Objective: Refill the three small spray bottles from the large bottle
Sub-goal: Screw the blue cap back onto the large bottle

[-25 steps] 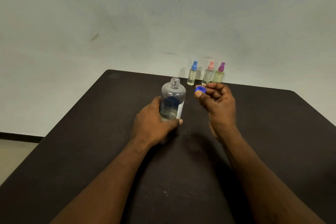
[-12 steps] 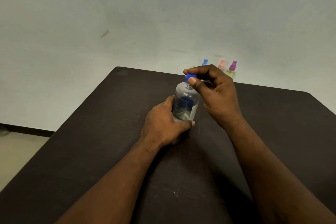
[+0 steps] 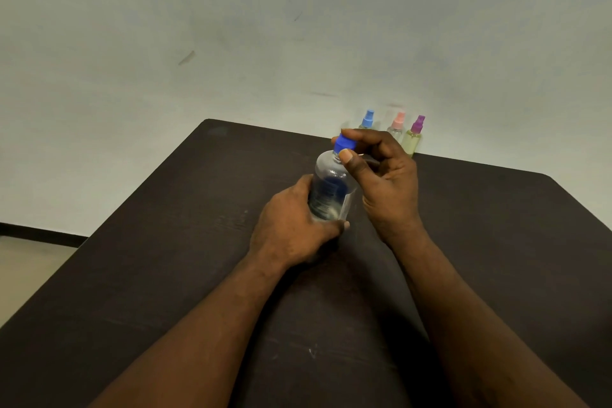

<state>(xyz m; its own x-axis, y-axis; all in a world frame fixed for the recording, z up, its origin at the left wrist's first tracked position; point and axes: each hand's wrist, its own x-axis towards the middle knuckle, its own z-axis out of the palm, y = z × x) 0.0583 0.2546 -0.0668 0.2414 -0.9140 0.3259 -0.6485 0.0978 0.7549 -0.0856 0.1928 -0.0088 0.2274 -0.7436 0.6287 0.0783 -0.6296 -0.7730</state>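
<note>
Your left hand [image 3: 294, 228] is wrapped around the lower body of the large bottle [image 3: 331, 190], which stands near the middle of the table [image 3: 149, 258]; your fingers cover its base, so whether it rests on the table cannot be told. Your right hand [image 3: 384, 182] is closed on the blue cap [image 3: 344, 143] at the bottle's neck, pinched between thumb and fingers. Whether the cap is seated on the threads is hidden by your fingertips. The bottle's label is blurred and unreadable.

Three small spray bottles stand at the far edge against the wall. Of the blue-topped one [image 3: 367, 119] only the nozzle shows above your right hand. The pink-topped one [image 3: 397, 124] is half hidden behind your knuckles. The purple-topped one [image 3: 414, 137] is mostly visible and holds yellowish liquid. The other two bottles' levels cannot be made out.
</note>
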